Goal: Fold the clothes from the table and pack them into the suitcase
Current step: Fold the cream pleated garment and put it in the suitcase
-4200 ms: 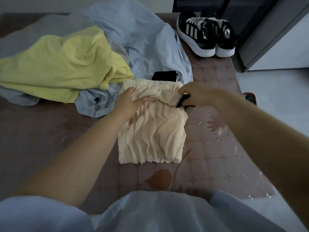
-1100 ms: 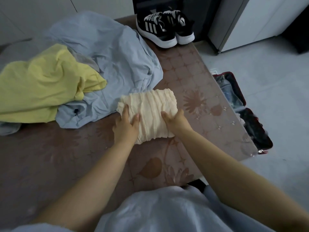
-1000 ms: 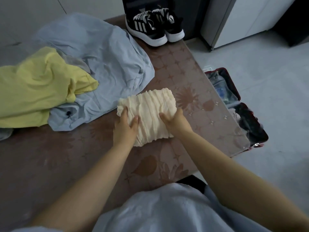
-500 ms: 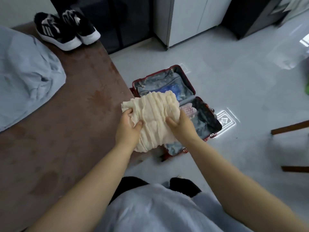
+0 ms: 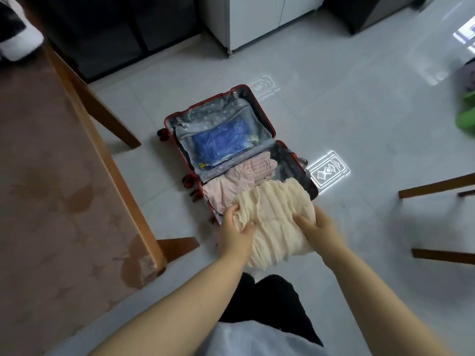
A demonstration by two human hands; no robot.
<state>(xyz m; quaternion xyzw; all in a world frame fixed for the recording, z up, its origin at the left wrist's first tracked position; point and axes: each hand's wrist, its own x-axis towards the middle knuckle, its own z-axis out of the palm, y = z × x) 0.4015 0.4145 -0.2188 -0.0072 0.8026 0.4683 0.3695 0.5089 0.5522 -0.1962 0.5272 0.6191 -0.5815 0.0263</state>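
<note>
Holding folded cream garment [image 5: 275,219] over near half of open red suitcase [image 5: 205,115], left hand [image 5: 235,233] and right hand [image 5: 318,231] clutching opposite edges. Recommended: lowering level onto pink clothes [image 5: 231,185], releasing once seated, preserving fold.

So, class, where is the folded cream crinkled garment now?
Head view, centre: the folded cream crinkled garment is held between left hand and right hand over the near half of the open red suitcase, overlapping the pink clothes.

Lighting: dim, cool daylight from the upper right. Glare patches on the glossy floor tiles [image 5: 431,70], one beside the suitcase [image 5: 259,104]. Blur on the right hand [image 5: 321,227] and the shoe [image 5: 18,39]. Straight edges bow toward the borders.
</note>
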